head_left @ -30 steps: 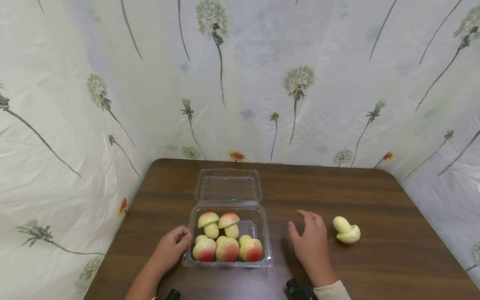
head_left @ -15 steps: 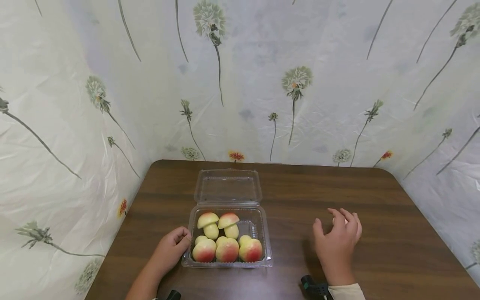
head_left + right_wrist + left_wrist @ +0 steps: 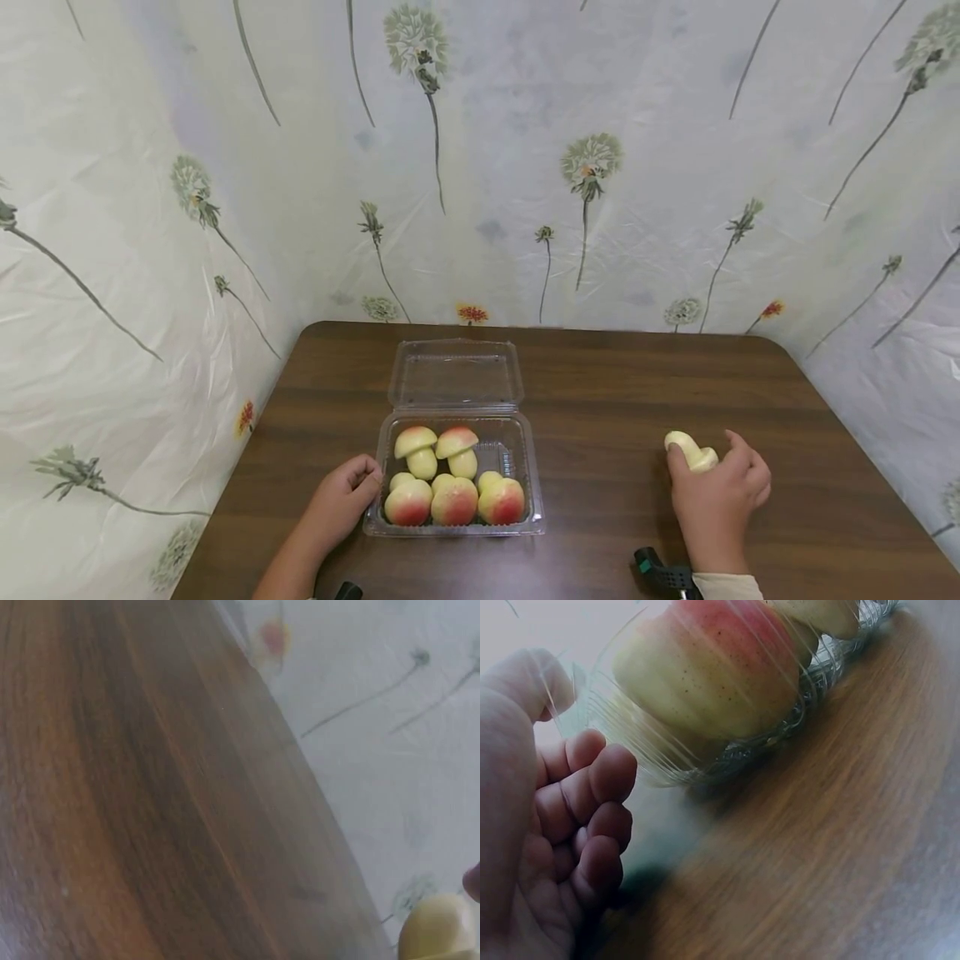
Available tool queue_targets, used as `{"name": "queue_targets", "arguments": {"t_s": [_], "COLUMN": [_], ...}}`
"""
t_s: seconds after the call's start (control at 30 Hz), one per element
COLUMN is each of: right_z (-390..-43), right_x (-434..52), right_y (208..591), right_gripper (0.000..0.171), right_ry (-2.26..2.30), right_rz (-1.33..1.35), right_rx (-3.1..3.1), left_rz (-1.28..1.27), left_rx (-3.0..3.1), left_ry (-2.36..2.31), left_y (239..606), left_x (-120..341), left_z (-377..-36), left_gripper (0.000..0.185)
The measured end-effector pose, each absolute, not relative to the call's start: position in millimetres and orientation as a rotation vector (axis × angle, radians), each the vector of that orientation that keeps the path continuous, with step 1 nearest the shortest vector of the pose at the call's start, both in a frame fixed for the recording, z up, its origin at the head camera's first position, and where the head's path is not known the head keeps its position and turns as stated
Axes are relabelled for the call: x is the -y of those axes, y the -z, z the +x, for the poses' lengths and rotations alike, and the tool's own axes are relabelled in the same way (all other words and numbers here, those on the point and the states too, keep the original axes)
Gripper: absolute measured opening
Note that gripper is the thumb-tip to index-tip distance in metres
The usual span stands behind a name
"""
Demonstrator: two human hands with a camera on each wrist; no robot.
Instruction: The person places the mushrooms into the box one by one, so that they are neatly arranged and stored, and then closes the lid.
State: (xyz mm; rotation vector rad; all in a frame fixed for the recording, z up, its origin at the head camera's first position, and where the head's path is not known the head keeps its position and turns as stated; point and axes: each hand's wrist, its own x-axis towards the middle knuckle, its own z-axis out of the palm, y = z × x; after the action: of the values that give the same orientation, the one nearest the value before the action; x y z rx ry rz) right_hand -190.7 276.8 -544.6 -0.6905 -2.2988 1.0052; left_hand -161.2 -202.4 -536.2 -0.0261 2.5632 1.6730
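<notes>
At the table's right, my right hand [image 3: 718, 498] has its thumb against the stem of a pale yellow mushroom [image 3: 681, 443], with the fingers bent round the far side. Part of the cap is hidden. Only its stem end [image 3: 439, 930] and one fingertip [image 3: 472, 881] show in the right wrist view. My left hand [image 3: 347, 492] pinches the left edge of a clear plastic box [image 3: 534, 475], other fingers curled. Inside lie several red-and-yellow mushrooms [image 3: 455, 500], two at the back and a row in front. A mushroom [image 3: 712, 675] shows through the box wall in the left wrist view.
The box's clear lid [image 3: 456, 375] is folded back onto the dark brown wooden table [image 3: 600, 367]. Flower-printed sheeting [image 3: 487, 167] surrounds the table's back and sides. A black wrist-camera mount [image 3: 663, 575] sits at the right wrist.
My right hand has moved right from beside the box, first above the lone mushroom and then round it. The mushroom stays about where it lay. The left hand and the box have not moved.
</notes>
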Motion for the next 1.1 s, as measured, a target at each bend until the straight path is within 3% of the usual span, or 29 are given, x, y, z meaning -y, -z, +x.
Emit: {"name": "queue_targets", "arguments": {"t_s": [0.17, 0.4, 1.1], "right_z": [-191, -193, -198], "right_x": [-283, -289, -291], "right_y": [549, 551, 561], "right_gripper": [0.098, 0.107, 0.086], "right_ry": [-1.105, -1.187, -1.116], "right_rz": [-0.816, -0.894, -0.76], "right_rx": [2.339, 2.393, 2.447], "left_rz": [-0.025, 0.039, -0.014], "left_rx": [-2.573, -2.537, -2.547], "left_ry": [-1.669, -1.69, -1.696], "left_y": [557, 562, 540], "left_x": [208, 213, 202], "left_z": [-168, -169, -160], "left_gripper": [0.013, 0.016, 0.015]}}
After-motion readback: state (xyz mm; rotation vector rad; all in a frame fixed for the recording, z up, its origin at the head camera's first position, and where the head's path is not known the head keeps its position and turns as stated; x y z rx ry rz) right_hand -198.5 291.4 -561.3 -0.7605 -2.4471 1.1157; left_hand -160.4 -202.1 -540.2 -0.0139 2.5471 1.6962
